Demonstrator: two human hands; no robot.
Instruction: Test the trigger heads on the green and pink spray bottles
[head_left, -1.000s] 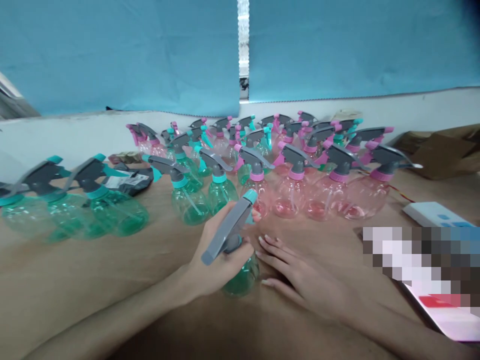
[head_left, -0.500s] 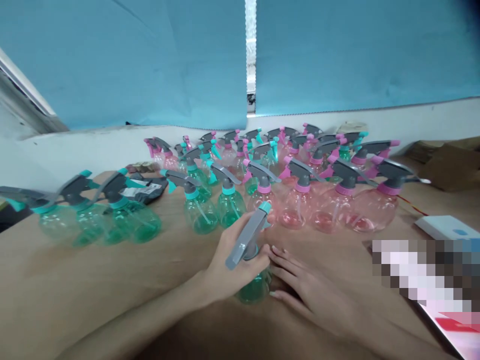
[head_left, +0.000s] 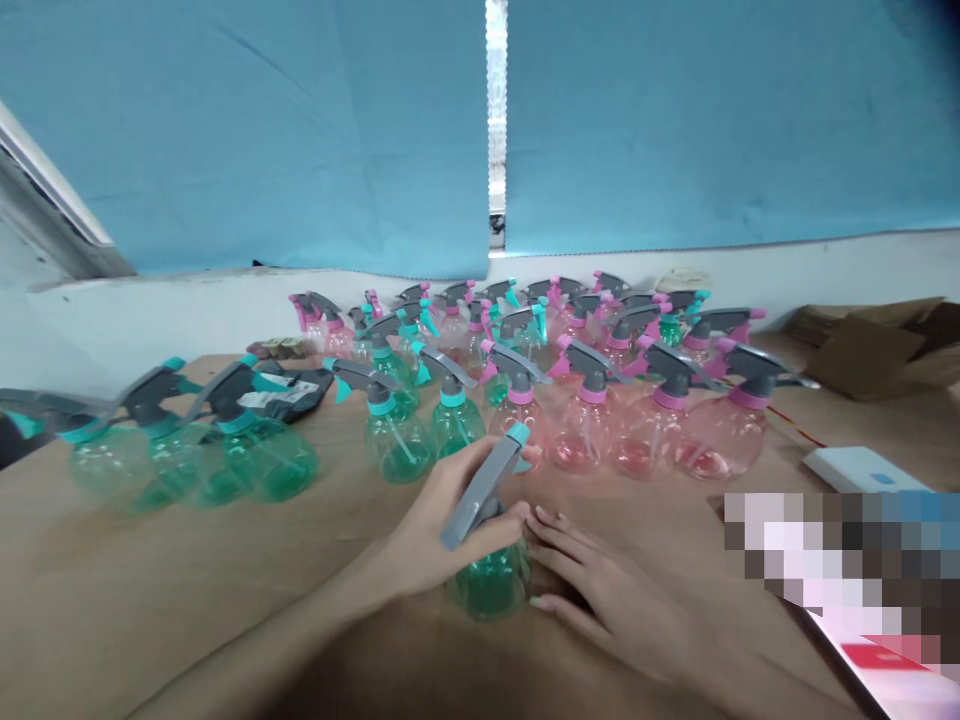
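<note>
The right hand (head_left: 600,580) lies palm down at four o'clock of the held green spray bottle (head_left: 491,590), its fingers stretched out slightly apart, tips just beside the bottle; whether they touch it I cannot tell. The left hand (head_left: 431,520) grips that bottle around its neck, fingers curled there. The bottle's long axis stands roughly upright; its teal nozzle (head_left: 517,434) points to one o'clock, the grey lever (head_left: 472,505) trailing toward seven. On the surface (head_left: 360,540), two green bottles stand near eleven o'clock, pink bottles (head_left: 581,440) between one and two, more green ones (head_left: 274,460) near ten. Blue curtains (head_left: 262,130) hang beyond at twelve.
</note>
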